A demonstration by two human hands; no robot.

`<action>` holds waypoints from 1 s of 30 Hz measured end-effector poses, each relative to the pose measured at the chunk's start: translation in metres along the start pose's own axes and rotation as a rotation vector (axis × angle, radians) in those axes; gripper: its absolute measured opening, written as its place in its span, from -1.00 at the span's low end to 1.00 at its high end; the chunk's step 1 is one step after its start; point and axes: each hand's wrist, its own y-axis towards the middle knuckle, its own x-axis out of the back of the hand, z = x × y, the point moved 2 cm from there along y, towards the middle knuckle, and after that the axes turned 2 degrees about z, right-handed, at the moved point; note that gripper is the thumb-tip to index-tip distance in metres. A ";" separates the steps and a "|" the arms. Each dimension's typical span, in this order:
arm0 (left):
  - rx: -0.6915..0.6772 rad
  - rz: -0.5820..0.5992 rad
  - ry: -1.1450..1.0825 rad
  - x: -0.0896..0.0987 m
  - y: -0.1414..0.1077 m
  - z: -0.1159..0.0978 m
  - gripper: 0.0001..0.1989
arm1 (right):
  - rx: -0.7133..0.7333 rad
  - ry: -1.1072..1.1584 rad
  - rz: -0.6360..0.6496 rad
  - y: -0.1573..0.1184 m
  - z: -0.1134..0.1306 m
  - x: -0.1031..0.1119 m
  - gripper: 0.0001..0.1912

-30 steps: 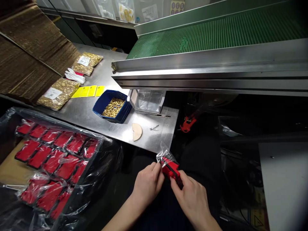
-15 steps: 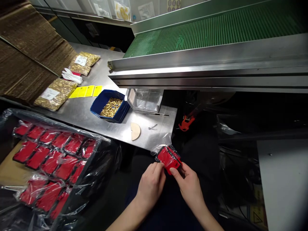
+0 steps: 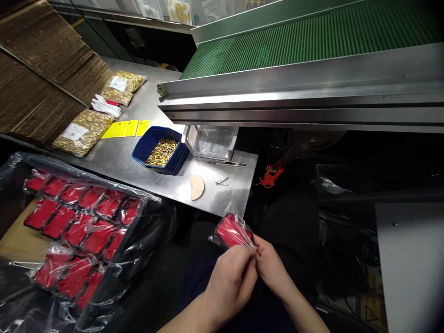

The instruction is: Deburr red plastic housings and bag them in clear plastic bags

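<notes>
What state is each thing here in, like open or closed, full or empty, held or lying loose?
Red part: inside a clear bag, held by both hands.
Left hand: closed on the bag's end.
Right hand: pinching the same end.
Blue bin: open, partly filled with small gold pieces.
Lined box: open, holding rows of bagged red parts.
Clear container: looks empty.
Gold packets: lying flat, labelled.

Two gold-filled bags (image 3: 82,131) (image 3: 122,87), three yellow cards (image 3: 125,128), one blue tray (image 3: 160,150), one green conveyor (image 3: 305,41).

Steel table (image 3: 121,159) with blue tray (image 3: 144,148)
</notes>
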 end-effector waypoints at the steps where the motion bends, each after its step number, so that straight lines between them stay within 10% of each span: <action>1: -0.011 -0.027 0.007 0.004 0.003 -0.002 -0.85 | -0.016 -0.061 0.017 0.000 0.001 0.000 -0.65; 8: -0.065 0.108 0.032 0.045 0.016 -0.001 -0.75 | -0.055 -0.302 0.049 -0.011 0.026 -0.002 -0.70; 13: 0.049 0.424 -0.012 0.062 0.001 0.020 0.18 | -0.190 -0.135 0.138 -0.018 0.028 -0.011 -0.53; 17: 0.257 0.543 -0.176 0.056 -0.010 0.039 0.22 | -0.370 -0.088 0.321 -0.025 0.032 0.008 -0.39; 22: 0.403 0.569 -0.314 0.054 -0.015 0.057 0.23 | -0.114 -0.347 0.001 -0.034 0.066 0.052 -0.44; 25: 0.394 0.592 -0.399 0.052 -0.017 0.065 0.28 | 0.061 -0.704 0.147 -0.033 0.077 0.033 -0.17; 30: 0.434 0.682 -0.590 0.049 -0.034 0.078 0.44 | 0.049 -0.846 0.439 -0.025 0.063 -0.014 -0.65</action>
